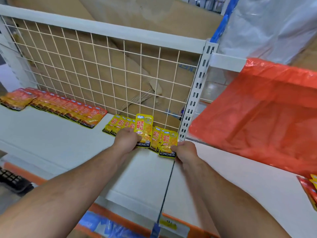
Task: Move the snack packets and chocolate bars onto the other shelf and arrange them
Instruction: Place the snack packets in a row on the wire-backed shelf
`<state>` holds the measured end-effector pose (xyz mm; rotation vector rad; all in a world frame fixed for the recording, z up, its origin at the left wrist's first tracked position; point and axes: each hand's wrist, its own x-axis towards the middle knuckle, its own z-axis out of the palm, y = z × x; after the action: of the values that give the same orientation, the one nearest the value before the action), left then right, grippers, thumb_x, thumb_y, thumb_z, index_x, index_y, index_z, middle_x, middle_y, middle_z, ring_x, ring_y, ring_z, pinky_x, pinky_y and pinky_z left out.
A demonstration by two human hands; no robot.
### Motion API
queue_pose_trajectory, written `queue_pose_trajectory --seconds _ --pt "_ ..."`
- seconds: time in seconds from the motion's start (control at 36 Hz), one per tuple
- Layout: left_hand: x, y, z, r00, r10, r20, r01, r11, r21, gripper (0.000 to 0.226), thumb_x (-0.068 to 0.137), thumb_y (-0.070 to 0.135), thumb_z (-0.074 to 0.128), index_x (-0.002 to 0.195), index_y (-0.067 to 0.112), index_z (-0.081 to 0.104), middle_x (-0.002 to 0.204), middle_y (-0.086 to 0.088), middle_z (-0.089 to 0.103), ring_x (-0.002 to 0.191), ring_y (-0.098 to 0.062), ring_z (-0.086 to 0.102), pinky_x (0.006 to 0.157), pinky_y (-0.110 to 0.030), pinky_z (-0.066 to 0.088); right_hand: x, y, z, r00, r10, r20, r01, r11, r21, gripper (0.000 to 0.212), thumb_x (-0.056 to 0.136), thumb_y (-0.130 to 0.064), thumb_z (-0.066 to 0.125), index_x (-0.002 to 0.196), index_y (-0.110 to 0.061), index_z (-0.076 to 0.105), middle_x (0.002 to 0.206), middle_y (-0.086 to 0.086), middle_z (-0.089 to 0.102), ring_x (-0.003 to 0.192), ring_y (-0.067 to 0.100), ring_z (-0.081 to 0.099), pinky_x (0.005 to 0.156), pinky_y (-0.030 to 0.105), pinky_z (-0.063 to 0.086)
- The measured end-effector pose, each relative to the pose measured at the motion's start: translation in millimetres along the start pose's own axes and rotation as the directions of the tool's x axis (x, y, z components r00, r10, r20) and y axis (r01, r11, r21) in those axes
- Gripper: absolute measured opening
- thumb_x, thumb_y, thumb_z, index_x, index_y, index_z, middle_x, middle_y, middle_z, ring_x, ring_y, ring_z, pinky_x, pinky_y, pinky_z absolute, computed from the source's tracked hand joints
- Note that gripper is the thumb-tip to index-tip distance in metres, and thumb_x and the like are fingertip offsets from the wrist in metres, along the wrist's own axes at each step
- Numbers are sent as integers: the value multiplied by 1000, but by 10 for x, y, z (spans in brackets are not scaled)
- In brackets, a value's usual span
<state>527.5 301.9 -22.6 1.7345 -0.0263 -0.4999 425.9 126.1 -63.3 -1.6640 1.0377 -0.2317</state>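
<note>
**Q:** where are the packets sitting?

**A:** on my feed, yellow packets point(118, 125) overlap in a row at the back of the white shelf point(51, 138), one raised packet point(143, 129) upright; orange packets point(68, 107) shingled further left.

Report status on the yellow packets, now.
Left hand grips raised yellow packet mid-row. Right hand pinches end packet by the upright post. Yellow row lies against wire grid; nothing in the way.
</note>
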Motion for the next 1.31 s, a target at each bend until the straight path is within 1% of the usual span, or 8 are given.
queue_pose_trajectory --seconds 0.14,0.25,0.42,0.75,0.94,1.06,1.19,1.31 --pt "254 43 -57 999 0 52 0 1000 1 20 83 0 69 83 13 54 81 -4 56 72 -21 56 71 -32 46 163 -67 126 995 30 -93 -42 990 -132 20 77 -13 76 66 -13 59 68 12 63 52 26 58 52 29 47" --pt "367 77 -68 995 -6 103 5 1000 10 24 86 -2 66 88 18 54 83 -3 55 75 -21 57 61 -30 50 137 -104 164 979 16 -201 -78 949 -305 16 78 -19 69 68 -13 58 73 5 64 74 29 62 56 27 39" --pt "506 96 -109 987 13 159 -31 994 109 32 85 -5 63 69 16 46 72 -4 53 63 -18 53 51 -25 46 68 -104 248 959 -10 -282 -124 882 -454 17 80 -29 62 88 -14 57 97 8 65 93 32 63 69 29 43" --pt "584 128 -215 949 28 314 -90 979 185 26 83 -2 64 69 15 50 83 -5 55 72 -19 56 57 -28 50 -172 -129 372 901 -31 -432 -147 916 -374 28 82 -35 63 96 -11 59 99 6 65 93 30 61 67 30 41" --pt "398 128 -272 937 41 348 -100 983 154 21 85 -1 63 84 13 49 76 -2 50 68 -16 51 50 -24 45 -432 -210 572 922 -175 -345 71 954 -293 11 85 -25 58 77 -17 60 82 -2 67 81 23 62 65 29 46" --pt "283 101 -327 945 72 319 -123 982 145 32 82 -4 63 67 16 43 64 -1 45 62 -20 46 59 -28 41 -570 -293 688 944 -221 -247 179 967 -181 13 82 -24 66 70 -19 63 70 -11 62 71 9 58 61 20 42" --pt "105 8 -433 956 52 290 -91 989 120 28 86 -4 63 77 19 50 79 1 52 70 -16 52 59 -26 41 -713 -291 819 960 -231 -159 222 972 -73 16 84 -22 71 73 -10 70 69 -8 62 65 4 54 55 7 38" --pt "31 -119 -569 967 28 254 -61 990 124 36 83 -2 65 72 24 42 80 -3 49 75 -20 49 67 -31 39 -784 -205 947 967 -231 -105 227 973 -51 15 81 -17 71 69 -9 68 67 -6 65 65 4 57 63 17 44"
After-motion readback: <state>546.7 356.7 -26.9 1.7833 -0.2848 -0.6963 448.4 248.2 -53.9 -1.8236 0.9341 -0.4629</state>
